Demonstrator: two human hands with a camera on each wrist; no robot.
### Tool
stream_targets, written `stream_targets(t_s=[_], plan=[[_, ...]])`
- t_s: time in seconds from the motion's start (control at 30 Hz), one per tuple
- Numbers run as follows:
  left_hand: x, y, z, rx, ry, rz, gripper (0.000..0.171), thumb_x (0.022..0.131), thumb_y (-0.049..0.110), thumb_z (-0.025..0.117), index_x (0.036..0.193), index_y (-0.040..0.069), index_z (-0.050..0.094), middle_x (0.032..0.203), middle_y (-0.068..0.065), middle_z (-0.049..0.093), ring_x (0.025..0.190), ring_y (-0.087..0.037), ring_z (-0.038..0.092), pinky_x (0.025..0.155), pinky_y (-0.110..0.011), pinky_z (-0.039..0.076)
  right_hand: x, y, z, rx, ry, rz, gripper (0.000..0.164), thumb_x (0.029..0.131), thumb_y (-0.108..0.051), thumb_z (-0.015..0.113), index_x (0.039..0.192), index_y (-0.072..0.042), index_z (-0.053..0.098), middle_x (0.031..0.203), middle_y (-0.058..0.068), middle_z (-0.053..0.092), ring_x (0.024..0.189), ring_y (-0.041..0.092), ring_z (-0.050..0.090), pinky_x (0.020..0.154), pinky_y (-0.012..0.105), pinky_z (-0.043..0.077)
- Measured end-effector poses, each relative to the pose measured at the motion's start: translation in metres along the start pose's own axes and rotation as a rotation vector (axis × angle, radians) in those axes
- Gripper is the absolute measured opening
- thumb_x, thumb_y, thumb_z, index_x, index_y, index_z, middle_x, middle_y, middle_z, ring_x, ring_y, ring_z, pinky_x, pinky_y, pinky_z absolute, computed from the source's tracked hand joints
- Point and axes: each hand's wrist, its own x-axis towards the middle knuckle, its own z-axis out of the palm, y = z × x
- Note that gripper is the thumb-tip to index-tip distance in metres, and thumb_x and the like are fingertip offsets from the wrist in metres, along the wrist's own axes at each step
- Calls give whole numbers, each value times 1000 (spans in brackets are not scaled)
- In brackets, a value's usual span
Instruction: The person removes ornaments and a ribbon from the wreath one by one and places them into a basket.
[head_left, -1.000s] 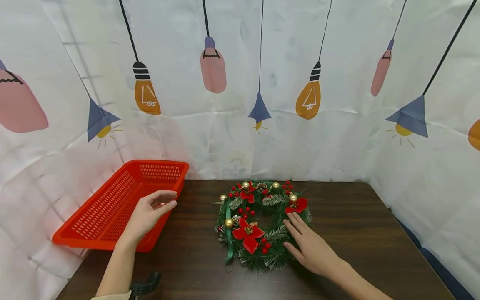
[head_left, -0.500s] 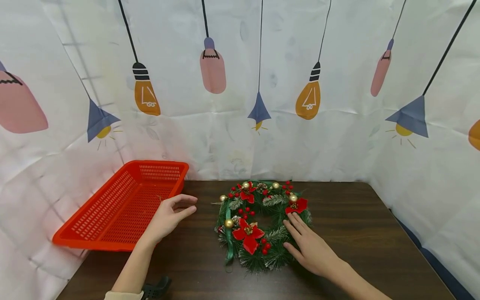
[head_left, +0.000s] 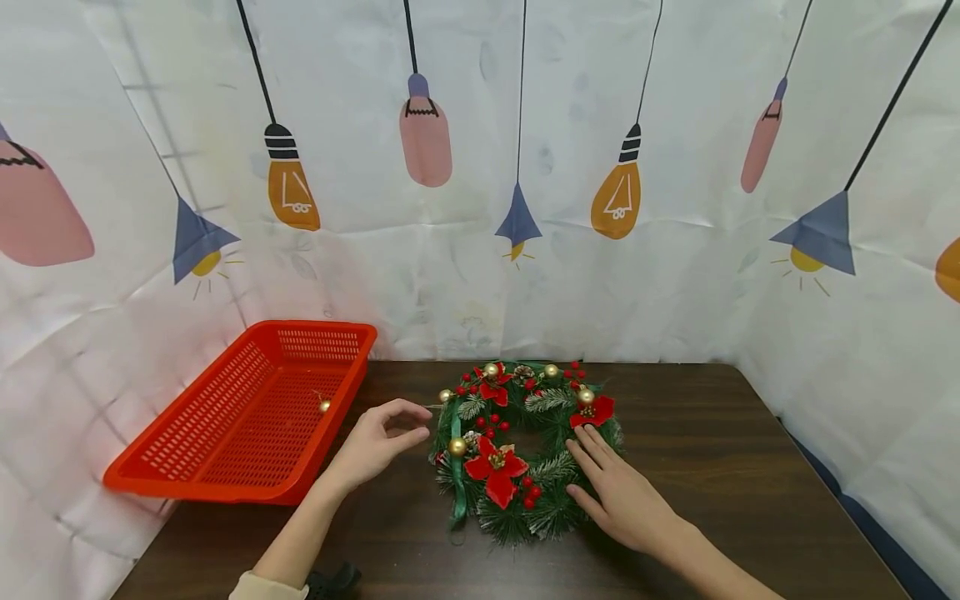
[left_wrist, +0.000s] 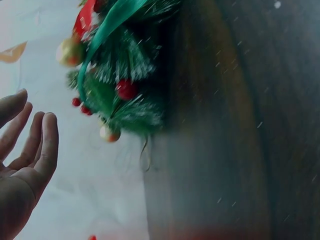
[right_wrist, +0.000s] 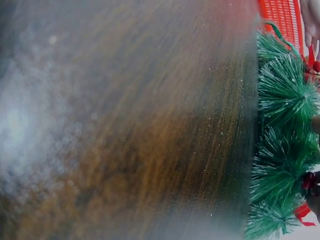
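A green Christmas wreath [head_left: 551,487] with red flowers, red berries, gold balls and a green ribbon lies on the dark wooden table. My right hand [head_left: 626,500] rests on its right side with fingers spread. Just left of the wreath hovers my left hand [head_left: 382,442], loosely bent and holding nothing, its fingertips close to a gold ball [head_left: 446,396] and a thin string at the wreath's edge. In the left wrist view the same hand [left_wrist: 30,160] shows a gap between thumb and fingers. A gold ball [head_left: 324,406] with a string lies inside the red basket [head_left: 202,490].
The basket stands at the table's left, tilted across the back corner. Behind the table [head_left: 720,467] hangs a white curtain [head_left: 450,275] printed with lamps and bulbs. A black band [head_left: 333,581] is at the left wrist, near the front edge of the view.
My left hand has moved right from over the basket's edge to beside the wreath, uncovering the gold ball in the basket. The right hand has stayed in place on the wreath.
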Motion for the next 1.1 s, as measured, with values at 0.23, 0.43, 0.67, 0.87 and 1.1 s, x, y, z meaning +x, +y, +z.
stream_targets(t_s=[0.23,0.43,0.67,0.87,1.1], plan=[[2,-4,19,-19,-82,-14,26,96,15,76,118,4,71,114,-12,69,97,-27,69,81,-30,59,-1,-1,1,16,-6,-3,68,105,-44,58,154,0,44,163,21,30,152,36,23,110,53,40],[4,-4,27,-60,-103,-10,28,94,12,77,118,0,70,111,-15,68,95,-29,69,78,-32,60,0,-1,3,6,12,-12,68,105,-45,57,154,0,44,163,22,31,151,37,24,109,53,41],[7,-5,37,-65,-140,-25,29,92,13,80,117,2,71,109,-9,68,96,-28,68,80,-29,59,0,-1,2,2,9,-12,68,105,-44,58,154,0,44,163,22,31,151,37,24,109,53,41],[8,-5,40,-68,-170,-19,29,91,12,81,118,5,71,108,-8,69,98,-28,67,81,-32,59,1,0,1,1,-9,3,69,105,-46,58,155,-1,43,163,21,30,152,35,22,110,53,40],[9,-6,41,-67,-210,4,28,91,12,80,118,6,72,110,-7,69,98,-27,65,86,-41,58,1,1,1,10,1,3,68,105,-45,58,155,-2,43,164,19,29,152,34,22,110,52,41]])
